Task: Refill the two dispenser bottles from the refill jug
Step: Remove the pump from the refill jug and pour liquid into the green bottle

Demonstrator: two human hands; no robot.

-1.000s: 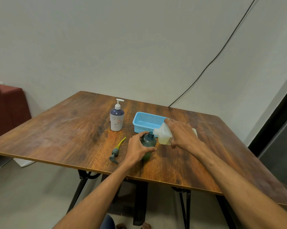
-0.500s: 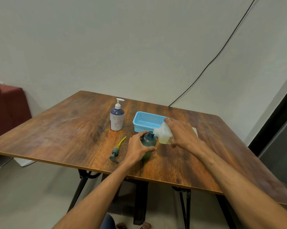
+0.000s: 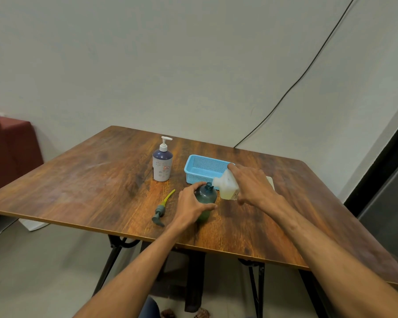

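2 hands work mid-table: the left hand [image 3: 190,208] wraps the green bottle [image 3: 206,199], upright and capless, while the right hand [image 3: 250,187] tilts the white jug [image 3: 226,187], spout at its neck. Both look like light, smooth plastic, best gripped round the body. Another bottle [image 3: 162,165] stands apart, pump on.

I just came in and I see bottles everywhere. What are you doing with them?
A person is refilling soap bottles. The left hand steadies the open green bottle on the wooden table, and the right hand tips the white refill jug so its spout meets the bottle's mouth. The green bottle's pump lies on the table beside it. The purple-and-white bottle stands near the blue basket with its pump on, not yet opened.
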